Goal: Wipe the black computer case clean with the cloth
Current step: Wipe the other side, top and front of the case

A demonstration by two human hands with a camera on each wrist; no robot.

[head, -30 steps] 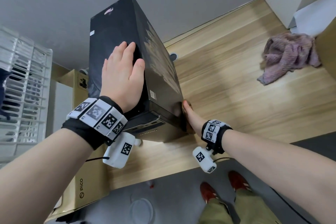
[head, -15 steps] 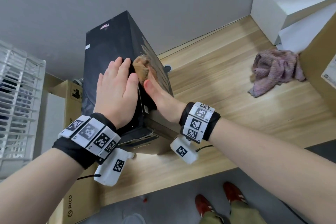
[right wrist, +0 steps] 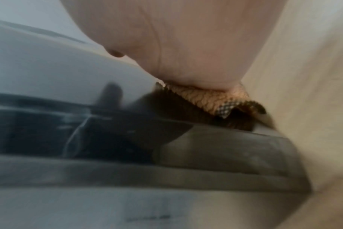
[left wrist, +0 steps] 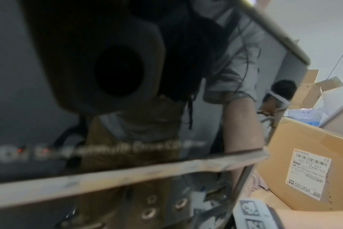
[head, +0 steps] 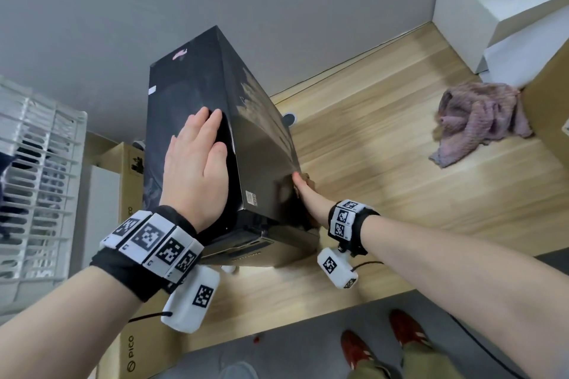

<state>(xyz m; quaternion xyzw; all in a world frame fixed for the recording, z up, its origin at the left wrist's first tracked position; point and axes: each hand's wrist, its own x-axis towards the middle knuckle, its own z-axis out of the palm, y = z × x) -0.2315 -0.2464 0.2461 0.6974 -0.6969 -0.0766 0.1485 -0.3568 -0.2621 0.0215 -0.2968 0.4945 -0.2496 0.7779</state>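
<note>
The black computer case (head: pixel 197 80) stands upright on the wooden desk (head: pixel 385 194). My left hand (head: pixel 197 163) lies flat on its top face, fingers straight. My right hand (head: pixel 304 191) is low against the case's right side, near the front bottom corner, holding a tan cloth (head: pixel 309 178) against the panel. Only a scrap of cloth shows there, and the fingers are hidden. In the right wrist view the bunched cloth (right wrist: pixel 209 99) sits between my palm and the glossy case (right wrist: pixel 49 77). The left wrist view shows the shiny case (left wrist: pixel 29 116) full of reflections.
A crumpled purple cloth (head: pixel 480 120) lies on the desk at the right, beside a cardboard box (head: pixel 551 95) and a white box (head: pixel 492 3). A white rack (head: pixel 37 178) and a cardboard box (head: pixel 132 332) stand left of the desk. Grey wall behind.
My right hand carried the cloth from the bottom of the case's right side up to the top edge, then back down. The left hand stayed on top.
</note>
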